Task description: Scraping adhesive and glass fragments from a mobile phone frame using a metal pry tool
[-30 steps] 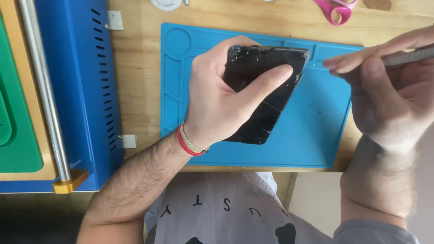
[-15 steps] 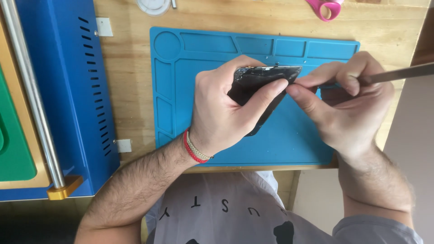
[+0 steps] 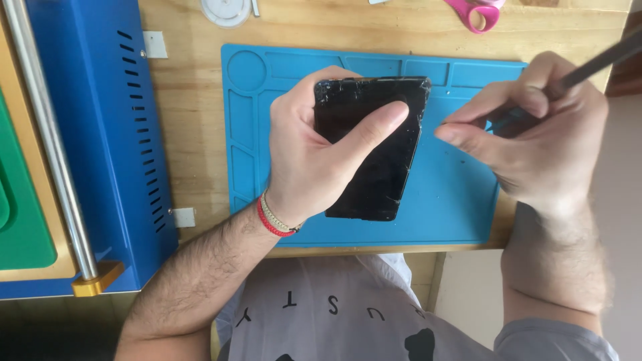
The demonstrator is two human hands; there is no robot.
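Above the blue mat (image 3: 461, 200), held clear of the wooden table (image 3: 194, 134): black phone (image 3: 374, 167) with cracked glass, cracks thickest along top edge and down right side. Screen facing up, long axis running away from the body, top edge slightly wider in view than bottom.

Left hand (image 3: 314, 154) wrapped around phone from left side, thumb (image 3: 371, 127) laid across the screen, fingers hidden behind. Firm closed grip on the phone. Red and beaded bands at the wrist.

Right hand (image 3: 535, 140) just right of phone, not touching it; fingers pinched shut around a thin dark tool (image 3: 595, 63) whose handle slants up toward the right edge of view. Tip end hidden inside the fingers.

Change from half a second ago: right hand then pressed against the phone's upper right edge, now drawn back with a clear gap of mat between. Phone then tilted edge-on and foreshortened, now turned flat with full screen showing.

Farther out: blue machine housing (image 3: 100, 134) with vent slots at left, steel rod (image 3: 50, 140) beside it, green pad (image 3: 20, 200) at far left. Pink scissors handle (image 3: 478, 13) at top edge, white round disc (image 3: 226, 10) top centre. Grey printed shirt (image 3: 321, 314) below.
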